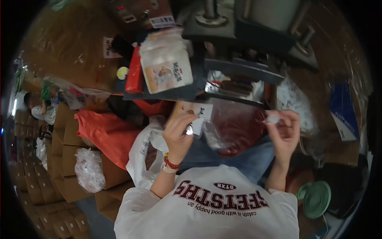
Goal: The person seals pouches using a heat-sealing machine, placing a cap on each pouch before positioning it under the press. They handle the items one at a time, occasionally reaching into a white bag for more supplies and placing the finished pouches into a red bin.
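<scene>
My left hand [178, 133], with beads and a band at its wrist, is closed on a printed card [202, 108] that has an orange edge and dark writing. A shiny clear piece shows just below the fingers. My right hand [285, 129] is raised to the right, its thumb and fingertips pinched on a small whitish piece [273, 118] too blurred to name. Between the hands, clear plastic film [215, 135] lies over a dark red surface [238, 137] above my lap. Beyond my left hand is a stack of similar printed cards [167, 75] in clear plastic.
A red box [134, 73] stands beside the card stack. A metal machine [262, 24] with an open tray [234, 85] is ahead. To the right are a bag of small white pieces [294, 103] and a green fan [315, 199]. Cardboard boxes [65, 159] fill the left.
</scene>
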The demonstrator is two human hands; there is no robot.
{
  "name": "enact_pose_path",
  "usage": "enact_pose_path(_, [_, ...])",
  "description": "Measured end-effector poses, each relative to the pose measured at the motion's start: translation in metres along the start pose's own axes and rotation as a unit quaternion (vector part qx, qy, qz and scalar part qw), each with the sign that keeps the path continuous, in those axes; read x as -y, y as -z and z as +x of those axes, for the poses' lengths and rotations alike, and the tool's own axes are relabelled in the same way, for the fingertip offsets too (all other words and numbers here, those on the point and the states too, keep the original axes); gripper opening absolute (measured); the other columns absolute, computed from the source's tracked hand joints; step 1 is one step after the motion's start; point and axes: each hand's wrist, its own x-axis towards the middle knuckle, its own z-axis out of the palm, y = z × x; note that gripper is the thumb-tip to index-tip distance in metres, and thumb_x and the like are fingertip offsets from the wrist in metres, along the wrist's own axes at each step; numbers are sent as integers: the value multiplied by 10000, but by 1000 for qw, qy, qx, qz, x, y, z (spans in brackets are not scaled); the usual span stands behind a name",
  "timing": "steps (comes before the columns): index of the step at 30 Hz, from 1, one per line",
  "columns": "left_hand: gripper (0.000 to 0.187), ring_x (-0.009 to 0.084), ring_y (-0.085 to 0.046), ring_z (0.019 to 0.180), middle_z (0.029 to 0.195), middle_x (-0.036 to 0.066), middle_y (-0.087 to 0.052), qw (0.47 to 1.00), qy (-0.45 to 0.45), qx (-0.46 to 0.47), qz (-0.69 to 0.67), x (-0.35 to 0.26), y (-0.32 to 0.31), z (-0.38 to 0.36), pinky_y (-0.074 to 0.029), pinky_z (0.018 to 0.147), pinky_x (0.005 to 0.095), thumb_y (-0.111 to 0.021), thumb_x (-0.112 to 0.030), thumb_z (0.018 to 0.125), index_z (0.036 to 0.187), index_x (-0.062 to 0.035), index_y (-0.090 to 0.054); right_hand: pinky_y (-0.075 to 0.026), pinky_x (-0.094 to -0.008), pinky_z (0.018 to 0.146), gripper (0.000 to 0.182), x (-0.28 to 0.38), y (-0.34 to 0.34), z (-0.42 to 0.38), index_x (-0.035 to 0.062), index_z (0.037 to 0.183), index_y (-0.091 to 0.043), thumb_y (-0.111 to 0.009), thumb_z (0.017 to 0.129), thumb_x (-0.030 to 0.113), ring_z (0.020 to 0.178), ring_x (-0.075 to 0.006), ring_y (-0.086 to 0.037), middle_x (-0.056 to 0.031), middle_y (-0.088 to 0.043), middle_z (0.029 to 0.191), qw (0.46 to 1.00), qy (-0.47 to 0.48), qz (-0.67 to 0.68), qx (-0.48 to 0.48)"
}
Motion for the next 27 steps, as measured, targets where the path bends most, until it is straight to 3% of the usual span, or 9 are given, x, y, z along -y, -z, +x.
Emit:
enact_pose_path(2, [296, 284, -648, 894, 906, 81, -679, 997, -64, -14, 35, -2, -5, 2, -516, 786, 353, -610, 38, 628, 900, -56, -683, -477, -285, 825, 282, -12, -24, -12, -6, 1033, -552, -656, 786, -91, 945, -192, -615, -170, -633, 1086, 996, 3, -18, 93])
enact_pose_path(3, [320, 271, -645, 910, 918, 68, -676, 994, -85, -8, 64, -3, -6, 1, -518, 784, 350, -612, 29, 622, 917, -70, -684, -504, -312, 764, 298, -16, -27, -6, -35, 1030, -597, -645, 745, -106, 879, -228, -619, -137, -632, 1062, 953, 175, -203, 138])
enact_pose_path(6, [349, 259, -643, 917, 918, 61, -673, 985, -115, 13, 129, -14, -5, 1, -520, 780, 342, -599, 33, 604, 925, -74, -686, -498, -345, 735, 420, -22, -40, -8, -38, 1069, -608, -655, 654, -73, 861, -277, -598, -140, -616, 1030, 894, 249, -352, 119])
enact_pose_path(10, [380, 252, -649, 890, 910, 60, -673, 976, -154, 75, 133, -24, -3, 9, -523, 769, 342, -582, 42, 581, 927, -77, -687, -499, -345, 710, 434, -16, -41, 3, -43, 1087, -603, -672, 659, -35, 822, -275, -596, -132, -623, 975, 888, 279, -282, 233])
enact_pose_path(14, [377, 255, -659, 835, 906, 59, -675, 969, -129, 191, -92, -25, -11, 16, -525, 743, 345, -554, 42, 586, 920, -76, -684, -495, -323, 671, 430, -4, -31, 6, -55, 1097, -607, -731, 685, -59, 774, -265, -609, -133, -661, 908, 930, 220, -173, 239])
enact_pose_path(17, [363, 253, -659, 845, 904, 60, -676, 982, -92, 146, -72, -24, -25, 17, -525, 742, 345, -549, 36, 590, 910, -72, -683, -507, -312, 659, 532, -12, -22, 4, -49, 1151, -560, -762, 659, -61, 764, -250, -619, -155, -677, 899, 944, 222, -237, 53])
enact_pose_path(21, [322, 261, -660, 850, 907, 61, -680, 984, -125, 124, 26, -27, -26, 23, -526, 741, 346, -575, 23, 609, 902, -57, -683, -525, -311, 668, 560, -21, -23, 4, -55, 1183, -529, -768, 677, -41, 788, -228, -624, -154, -683, 922, 900, 228, -329, 171])
enact_pose_path(23, [310, 265, -661, 837, 907, 60, -683, 980, -139, 141, 21, -30, -23, 26, -529, 730, 344, -586, 15, 619, 904, -55, -686, -522, -314, 681, 564, -16, -22, 5, -54, 1185, -526, -771, 678, -28, 798, -236, -623, -149, -679, 928, 929, 208, -253, 169])
enact_pose_path(27, [194, 225, -672, 756, 903, 84, -692, 944, -30, 272, -182, -23, -30, 22, -527, 669, 294, -651, -50, 747, 933, -60, -703, -502, -332, 803, 547, -17, -18, 8, -39, 1193, -525, -769, 709, 37, 907, -247, -613, -150, -652, 1029, 957, 117, -197, 176])
